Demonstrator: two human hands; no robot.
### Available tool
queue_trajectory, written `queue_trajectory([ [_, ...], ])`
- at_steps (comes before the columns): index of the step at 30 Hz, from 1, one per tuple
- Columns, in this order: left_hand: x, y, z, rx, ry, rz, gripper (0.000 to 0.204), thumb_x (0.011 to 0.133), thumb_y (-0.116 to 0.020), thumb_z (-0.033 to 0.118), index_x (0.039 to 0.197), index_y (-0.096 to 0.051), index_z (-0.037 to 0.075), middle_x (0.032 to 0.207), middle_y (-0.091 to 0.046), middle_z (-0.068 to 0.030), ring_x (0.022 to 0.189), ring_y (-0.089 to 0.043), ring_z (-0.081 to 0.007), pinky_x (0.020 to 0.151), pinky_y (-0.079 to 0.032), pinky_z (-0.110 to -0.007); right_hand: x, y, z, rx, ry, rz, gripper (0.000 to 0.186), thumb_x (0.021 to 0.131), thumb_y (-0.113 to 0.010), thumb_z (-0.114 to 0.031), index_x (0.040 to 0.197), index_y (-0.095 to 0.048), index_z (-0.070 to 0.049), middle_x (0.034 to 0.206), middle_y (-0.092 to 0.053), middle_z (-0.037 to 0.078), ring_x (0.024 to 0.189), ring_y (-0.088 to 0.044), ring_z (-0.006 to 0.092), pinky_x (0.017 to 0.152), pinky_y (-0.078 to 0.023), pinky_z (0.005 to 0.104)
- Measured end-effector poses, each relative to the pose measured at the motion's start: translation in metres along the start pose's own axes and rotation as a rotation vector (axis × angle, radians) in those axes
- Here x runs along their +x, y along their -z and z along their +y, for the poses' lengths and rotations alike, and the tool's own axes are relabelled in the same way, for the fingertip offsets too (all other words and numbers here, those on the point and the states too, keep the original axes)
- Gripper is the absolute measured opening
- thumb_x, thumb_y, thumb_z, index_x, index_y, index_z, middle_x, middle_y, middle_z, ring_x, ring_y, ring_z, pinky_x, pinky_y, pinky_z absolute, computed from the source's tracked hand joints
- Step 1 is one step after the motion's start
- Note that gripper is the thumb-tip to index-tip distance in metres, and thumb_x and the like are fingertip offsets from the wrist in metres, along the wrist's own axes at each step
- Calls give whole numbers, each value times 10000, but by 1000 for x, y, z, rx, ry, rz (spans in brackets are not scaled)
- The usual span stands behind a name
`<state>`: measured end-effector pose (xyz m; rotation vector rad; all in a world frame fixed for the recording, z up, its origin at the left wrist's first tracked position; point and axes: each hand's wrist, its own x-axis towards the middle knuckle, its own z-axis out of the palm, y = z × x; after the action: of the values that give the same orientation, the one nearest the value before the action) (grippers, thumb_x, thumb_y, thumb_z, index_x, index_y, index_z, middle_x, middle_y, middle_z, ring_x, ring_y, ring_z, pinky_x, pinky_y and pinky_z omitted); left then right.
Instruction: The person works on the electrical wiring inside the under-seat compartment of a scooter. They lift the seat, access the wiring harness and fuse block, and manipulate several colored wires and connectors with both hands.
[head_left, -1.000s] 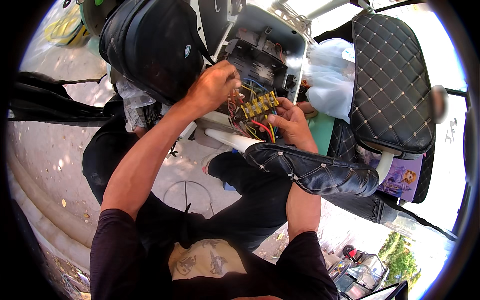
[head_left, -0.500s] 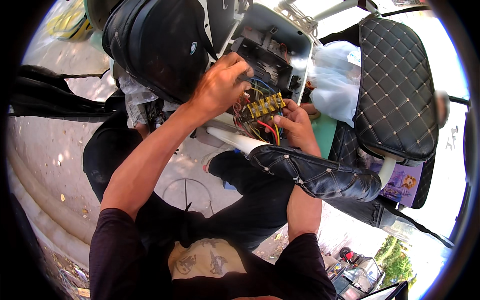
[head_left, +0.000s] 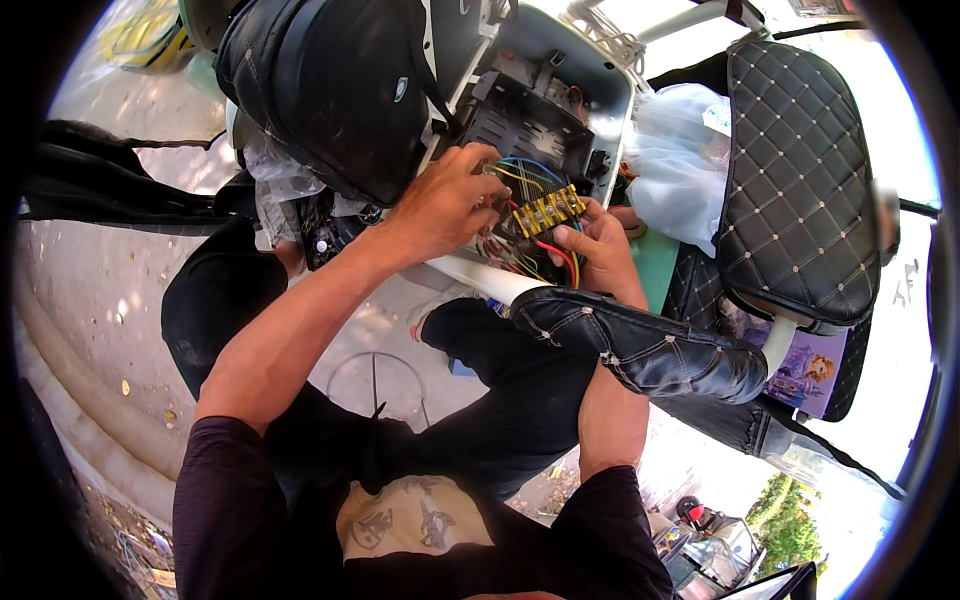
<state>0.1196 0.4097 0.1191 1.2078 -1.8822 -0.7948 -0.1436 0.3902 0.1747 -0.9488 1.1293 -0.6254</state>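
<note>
L hand (head_left: 450, 205) curled on the coloured wires (head_left: 525, 180) beside the yellow connector block (head_left: 548, 210), inside the open grey housing (head_left: 590, 85); grip closed, can't tell what it pinches. R hand (head_left: 595, 245) grip pinched on block's lower edge, red wire (head_left: 555, 252) under thumb. Black helmet (head_left: 330, 85) crowds upper left, quilted seat (head_left: 800, 180) right, plastic bag (head_left: 680, 160) btw. Black strap (head_left: 640, 345) crosses R forearm.

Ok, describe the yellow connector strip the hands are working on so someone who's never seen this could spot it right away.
Start at the open grey compartment between the black rounded seat and the quilted black cushion. At its lower edge, between the left hand and the right hand, lies the yellow connector strip. It is the only yellow block there, a short row of segments amid loose coloured wires.
</note>
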Motion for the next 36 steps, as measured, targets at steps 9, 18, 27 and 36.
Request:
queue_trajectory([
  [9,-3,-2,-3,-45,-139,97,181,863,-752,87,1029,-766,17,1328,-590,-168,1180,-603,-377,1003,-493,-456,0,2,3,10,-8,-2,483,931,-692,7,1375,-504,38,1175,-701,136,952,-714,164,728,-589,254],
  [18,12,-3,-7,-129,99,-45,237,960,-677,220,1028,-785,19,1282,-634,-192,1072,-658,-388,945,-504,-487,-4,-5,-1,-14,30,-13,509,911,-731,-7,1369,-513,14,1166,-711,126,1002,-716,171,781,-597,272],
  [27,17,-5,-11,-84,75,-182,224,933,-711,202,1127,-816,161,1337,-638,-115,1129,-667,-328,968,-501,-468,-3,-1,1,-36,34,-57,625,882,-823,-47,1398,-476,14,1192,-712,145,1037,-719,193,933,-596,322],
  [36,15,-8,3,124,114,-66,140,929,-716,191,1001,-817,125,1316,-643,-95,1016,-694,-339,914,-531,-475,-2,-3,0,-24,1,-69,654,893,-818,-70,1432,-462,32,1203,-714,155,1038,-722,190,904,-597,300],
])
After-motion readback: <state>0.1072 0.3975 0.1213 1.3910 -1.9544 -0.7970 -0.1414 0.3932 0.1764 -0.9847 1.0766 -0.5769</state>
